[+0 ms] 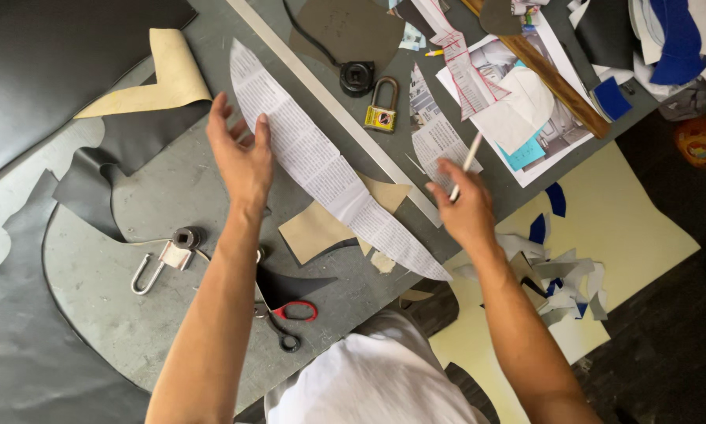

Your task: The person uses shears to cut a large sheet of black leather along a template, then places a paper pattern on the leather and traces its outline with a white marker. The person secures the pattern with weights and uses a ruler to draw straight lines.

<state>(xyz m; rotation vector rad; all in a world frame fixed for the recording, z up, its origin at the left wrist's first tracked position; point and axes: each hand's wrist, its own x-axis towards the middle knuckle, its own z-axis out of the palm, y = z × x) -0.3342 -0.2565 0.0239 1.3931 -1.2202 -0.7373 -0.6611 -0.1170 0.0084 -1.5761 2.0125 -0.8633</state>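
My left hand (241,153) hovers with fingers spread just left of a long curved paper pattern (331,169) cut from printed paper, which lies diagonally across the grey table (172,196). My right hand (464,206) is closed on a white pencil (469,159) that points up and away, just right of the pattern's lower half. Under the pattern lie tan leather scraps (315,229). Black leather (94,180) with a cut-out curve lies to the left.
A long metal ruler (345,118) runs diagonally beside the pattern. A brass padlock (382,106) and black tape measure (357,77) sit above it; a silver padlock (160,263) and red-handled scissors (290,314) lie near me. Papers and scraps crowd the right.
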